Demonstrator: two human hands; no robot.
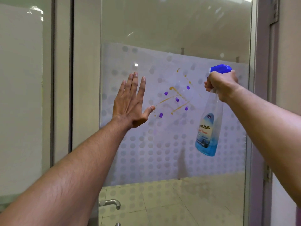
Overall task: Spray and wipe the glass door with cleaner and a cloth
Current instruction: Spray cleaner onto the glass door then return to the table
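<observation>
The glass door [171, 33] fills the middle of the head view, with a frosted dotted band across it. Brown streaks and purple blobs [176, 99] mark the band at its centre. My left hand [132, 101] is flat with straight fingers against the glass, just left of the stains. My right hand [221, 84] grips the neck of a clear spray bottle [209, 126] with a blue nozzle and blue liquid, held to the right of the stains with the nozzle pointing left. No cloth is in view.
A metal door handle [112, 203] sticks out at the door's lower left. The door frame [260, 95] runs down the right side, and a fixed panel and post [62, 79] stand on the left. Tiled floor shows through the lower glass.
</observation>
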